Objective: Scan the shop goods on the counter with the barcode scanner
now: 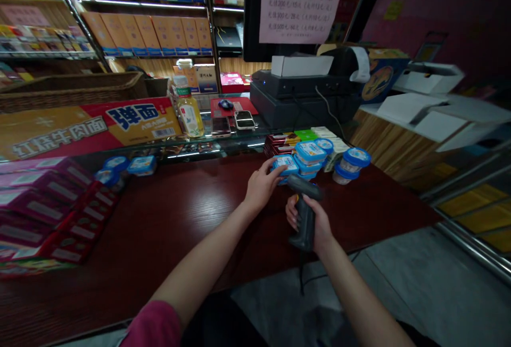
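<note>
My right hand (315, 224) is closed round the grip of a dark barcode scanner (304, 203), its head pointing toward a pile of small blue-lidded tubs (313, 153) on the dark red counter (191, 214). My left hand (262, 182) reaches forward and its fingers rest on the nearest blue-lidded tub (286, 164), gripping its near edge. Two round blue-lidded cups (351, 163) stand just right of the pile. Flat red packets (279, 143) lie stacked behind the tubs.
Purple and red boxes (43, 203) are stacked at the left, with more blue tubs (128, 165) beside them. A yellow bottle (189, 110), two phones (233, 122), a receipt printer (303, 89) and a monitor sit on the glass counter behind. Shelves of boxes line the back wall.
</note>
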Tool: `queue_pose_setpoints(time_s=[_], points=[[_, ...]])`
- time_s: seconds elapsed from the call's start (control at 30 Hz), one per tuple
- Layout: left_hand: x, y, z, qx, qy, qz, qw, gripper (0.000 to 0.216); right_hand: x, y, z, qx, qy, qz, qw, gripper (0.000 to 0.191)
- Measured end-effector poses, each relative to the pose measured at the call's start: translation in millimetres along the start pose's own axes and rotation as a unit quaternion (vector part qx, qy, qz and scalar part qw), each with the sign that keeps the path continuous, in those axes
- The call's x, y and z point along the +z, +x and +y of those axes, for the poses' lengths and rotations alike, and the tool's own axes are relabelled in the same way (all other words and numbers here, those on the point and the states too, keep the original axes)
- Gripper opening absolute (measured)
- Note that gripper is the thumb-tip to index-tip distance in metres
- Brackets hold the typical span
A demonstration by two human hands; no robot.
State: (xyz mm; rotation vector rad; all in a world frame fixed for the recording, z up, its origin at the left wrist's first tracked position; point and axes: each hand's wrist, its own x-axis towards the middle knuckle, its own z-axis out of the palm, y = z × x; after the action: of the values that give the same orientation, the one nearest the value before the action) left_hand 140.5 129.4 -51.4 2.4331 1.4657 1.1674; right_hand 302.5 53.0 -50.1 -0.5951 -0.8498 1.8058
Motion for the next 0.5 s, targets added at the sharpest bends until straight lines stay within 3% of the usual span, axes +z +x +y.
queue_pose_setpoints(time_s=[0.1, 0.17, 0.33, 0.5], points=[[-11, -10, -8, 0.017, -0.05, 0.015, 0.998, 0.064, -1, -1, 1, 0.013, -0.026, -0.009, 1.0, 0.033], [-30, -25, -22, 0.014, -0.077, 0.039, 0.996, 0.072, -2, -2, 1, 0.025, -0.036, -0.021, 0.999, 0.034], [-115, -78, -90, -0.056, -0.05, 0.105, 0.992, 0.057, 8, 9, 4, 0.043, 0.006, -0.057, 0.997, 0.033], [-196, -118, -173, -0.172, 0.011, 0.208, 0.963, 0.056, 50, 59, 38, 0.12, 0.038, -0.118, 0.985, 0.033]])
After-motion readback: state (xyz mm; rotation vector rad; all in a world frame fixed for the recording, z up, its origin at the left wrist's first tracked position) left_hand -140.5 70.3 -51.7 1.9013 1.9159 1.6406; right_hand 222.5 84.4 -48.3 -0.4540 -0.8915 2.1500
